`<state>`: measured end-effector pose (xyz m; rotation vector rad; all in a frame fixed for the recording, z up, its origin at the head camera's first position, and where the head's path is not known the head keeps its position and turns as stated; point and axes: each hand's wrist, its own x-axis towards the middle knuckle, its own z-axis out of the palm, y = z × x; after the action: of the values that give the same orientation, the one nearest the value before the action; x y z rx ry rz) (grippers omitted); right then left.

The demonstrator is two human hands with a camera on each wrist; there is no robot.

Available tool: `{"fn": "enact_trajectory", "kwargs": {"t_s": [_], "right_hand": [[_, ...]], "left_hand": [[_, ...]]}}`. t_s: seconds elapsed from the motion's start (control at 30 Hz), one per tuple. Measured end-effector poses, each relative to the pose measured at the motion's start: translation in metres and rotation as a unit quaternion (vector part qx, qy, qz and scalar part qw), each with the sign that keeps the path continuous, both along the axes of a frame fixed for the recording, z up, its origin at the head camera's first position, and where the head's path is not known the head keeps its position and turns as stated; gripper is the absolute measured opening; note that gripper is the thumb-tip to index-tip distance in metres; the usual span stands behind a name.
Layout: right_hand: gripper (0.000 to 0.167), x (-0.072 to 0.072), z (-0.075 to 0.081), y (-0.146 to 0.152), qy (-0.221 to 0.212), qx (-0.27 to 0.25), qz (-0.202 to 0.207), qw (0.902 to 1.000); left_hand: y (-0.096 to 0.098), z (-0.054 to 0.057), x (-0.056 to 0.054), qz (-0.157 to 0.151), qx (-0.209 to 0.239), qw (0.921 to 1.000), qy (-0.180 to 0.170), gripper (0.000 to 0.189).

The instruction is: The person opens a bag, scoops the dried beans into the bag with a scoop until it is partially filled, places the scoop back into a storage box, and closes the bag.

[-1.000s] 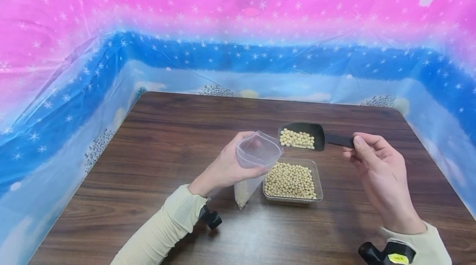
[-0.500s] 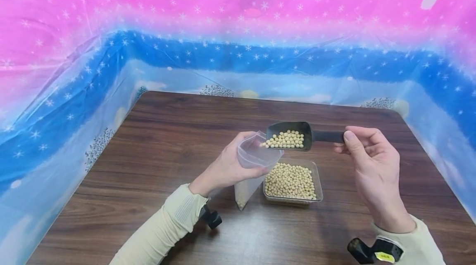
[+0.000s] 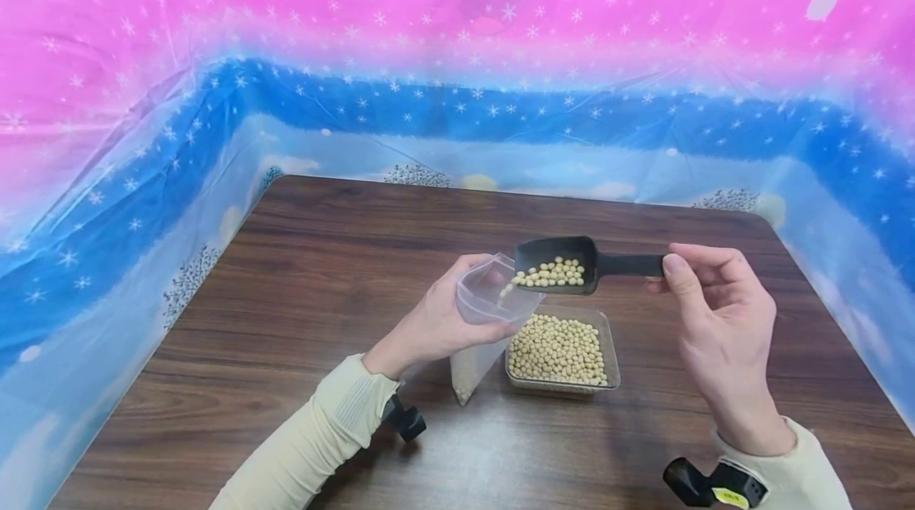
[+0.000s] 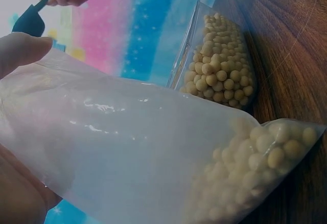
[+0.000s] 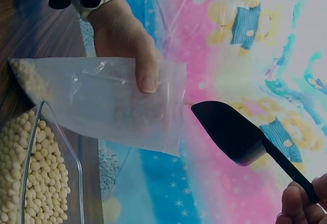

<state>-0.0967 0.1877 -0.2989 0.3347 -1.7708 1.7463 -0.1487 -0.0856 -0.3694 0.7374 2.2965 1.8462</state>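
Observation:
My left hand (image 3: 436, 319) grips a clear plastic zip bag (image 4: 127, 137) near its top, thumb on one side, mouth held wide. Pale round soybeans fill the bag's bottom corner, which is down at the table. In my right hand (image 3: 729, 327) the end of a black scoop's handle is pinched between thumb and fingers. The scoop (image 3: 592, 264) tilts toward the bag, its lip over the opening. Soybeans (image 3: 554, 275) lie in the scoop, and a few are falling from its lip into the bag. The right wrist view shows the scoop (image 5: 227, 132) from its side, just off the bag's mouth.
A clear plastic box (image 3: 613, 351) heaped with soybeans (image 3: 557, 347) stands on the dark wood table (image 3: 343, 256), just right of the bag and below the scoop. A pink and blue printed curtain (image 3: 457, 113) hangs round the table's far edges.
My right hand has brought the scoop left to the bag's mouth and tipped it. Beans have slid to its lip, some dropping in, so fewer lie in it. My left hand has stayed put.

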Motion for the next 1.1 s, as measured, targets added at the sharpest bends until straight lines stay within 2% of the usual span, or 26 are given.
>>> {"fn": "enact_trajectory", "kwargs": {"t_s": [0.17,0.27,0.37,0.53,0.63,0.67,0.73,0.8,0.87,0.97,1.1], "right_hand": [[0.017,0.001,-0.003,-0.003,0.066,0.06,-0.026,0.9957],[0.016,0.005,-0.003,-0.006,0.087,0.103,-0.067,0.9886],[0.016,0.008,-0.001,-0.004,0.099,0.107,-0.098,0.9845],[0.019,0.01,0.002,0.013,0.103,0.09,-0.132,0.9817],[0.018,0.011,-0.001,0.026,0.054,0.134,-0.154,0.9775],[0.017,0.012,-0.003,0.029,0.032,0.167,-0.163,0.9719],[0.015,0.013,-0.009,0.034,-0.006,0.248,-0.176,0.9527],[0.012,0.015,-0.017,0.037,-0.017,0.323,-0.18,0.9289],[0.012,0.016,-0.026,0.039,-0.006,0.371,-0.176,0.9118],[0.014,0.016,-0.038,0.039,0.007,0.403,-0.165,0.9],[0.012,0.016,-0.05,0.039,-0.035,0.4,-0.158,0.902]], "left_hand": [[0.0,-0.001,0.0,0.002,0.001,1.0,-0.001,0.076],[0.001,-0.001,0.0,0.001,-0.001,1.0,0.001,0.075],[0.001,-0.002,0.0,0.0,-0.004,1.0,0.004,0.075],[0.001,-0.002,0.0,-0.001,0.0,1.0,0.01,0.076],[0.0,-0.002,0.001,-0.004,0.008,0.9999,0.006,0.075],[0.0,-0.002,0.001,-0.005,0.011,0.9999,0.002,0.075],[0.0,-0.002,0.001,-0.008,0.017,0.9998,-0.007,0.075],[0.0,-0.002,0.002,-0.009,0.018,0.9997,-0.01,0.075],[0.0,-0.002,0.002,-0.01,0.017,0.9997,-0.011,0.075],[0.001,-0.002,0.001,-0.008,0.012,0.9999,-0.009,0.076],[0.001,-0.002,0.0,-0.003,0.002,1.0,-0.001,0.076]]}}
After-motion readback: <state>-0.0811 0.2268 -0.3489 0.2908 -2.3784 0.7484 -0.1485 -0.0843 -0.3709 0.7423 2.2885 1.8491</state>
